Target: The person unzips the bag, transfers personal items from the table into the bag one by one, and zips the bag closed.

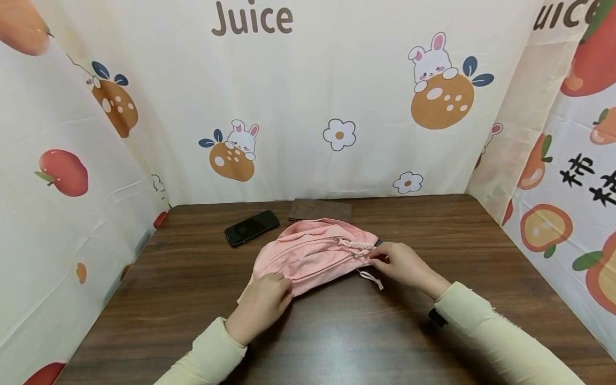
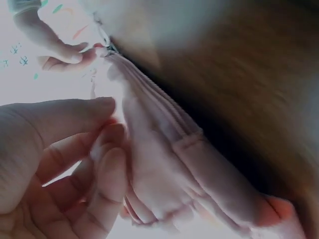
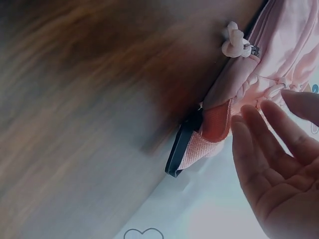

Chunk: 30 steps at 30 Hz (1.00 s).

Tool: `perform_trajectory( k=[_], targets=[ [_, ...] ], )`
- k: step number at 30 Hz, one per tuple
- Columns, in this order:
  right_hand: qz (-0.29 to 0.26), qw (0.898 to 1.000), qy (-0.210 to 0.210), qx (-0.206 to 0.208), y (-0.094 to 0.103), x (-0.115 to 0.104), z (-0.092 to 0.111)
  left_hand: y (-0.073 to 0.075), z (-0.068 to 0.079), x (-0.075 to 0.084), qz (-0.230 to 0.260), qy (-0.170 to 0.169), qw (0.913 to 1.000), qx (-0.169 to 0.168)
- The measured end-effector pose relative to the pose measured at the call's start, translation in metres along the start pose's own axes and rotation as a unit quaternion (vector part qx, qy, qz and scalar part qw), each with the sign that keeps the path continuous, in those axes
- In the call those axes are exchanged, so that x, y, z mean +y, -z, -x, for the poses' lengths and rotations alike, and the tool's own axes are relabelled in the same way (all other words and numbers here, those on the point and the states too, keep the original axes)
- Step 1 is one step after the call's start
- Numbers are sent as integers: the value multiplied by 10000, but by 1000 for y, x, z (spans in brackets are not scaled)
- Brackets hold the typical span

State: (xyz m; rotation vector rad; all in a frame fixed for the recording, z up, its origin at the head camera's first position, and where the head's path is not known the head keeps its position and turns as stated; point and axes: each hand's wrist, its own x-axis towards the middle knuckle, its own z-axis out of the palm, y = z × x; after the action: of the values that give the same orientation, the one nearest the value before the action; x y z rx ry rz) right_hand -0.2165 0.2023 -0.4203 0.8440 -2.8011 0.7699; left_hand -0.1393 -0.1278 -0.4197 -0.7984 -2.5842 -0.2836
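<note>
The pink bag (image 1: 308, 262) lies mid-frame on the desk (image 1: 481, 235). My left hand (image 1: 262, 305) bends at its lower-left edge, thumb near fingertips; I cannot tell whether they pinch cloth. My right hand (image 1: 406, 267) is at the bag's right end, fingers loosely extended, thumb apart. If I tug one end unbraced, the soft bag could slide into the phone (image 1: 252, 228), upper left; loose cords (image 1: 358, 247) might snag my fingers.

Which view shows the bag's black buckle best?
The right wrist view: the buckle lies in plain sight there, at the end of the bag, beside the right hand. The head view shows only what looks like a dark sliver of it; in the left wrist view I cannot make it out.
</note>
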Motion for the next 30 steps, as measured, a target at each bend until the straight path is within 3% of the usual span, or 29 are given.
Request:
perform_trajectory(
  k=[6,10,16,23,30],
  targets=[
    [123,9987,467,-132,-2,0,0,1,-20,6,614,-205,9964,552],
    [416,9971,596,-228,-4,-3,0,0,-36,16,929,-286,9932,637],
    [857,9937,576,-428,-6,-9,2,-6,-60,31,1199,-262,9921,252],
    [951,9931,480,-498,-7,-9,3,-15,-84,47,1465,-166,9885,-339],
    [1065,9906,558,-646,-8,-9,4,-28,-99,62,1075,-328,9889,-972]
  ],
)
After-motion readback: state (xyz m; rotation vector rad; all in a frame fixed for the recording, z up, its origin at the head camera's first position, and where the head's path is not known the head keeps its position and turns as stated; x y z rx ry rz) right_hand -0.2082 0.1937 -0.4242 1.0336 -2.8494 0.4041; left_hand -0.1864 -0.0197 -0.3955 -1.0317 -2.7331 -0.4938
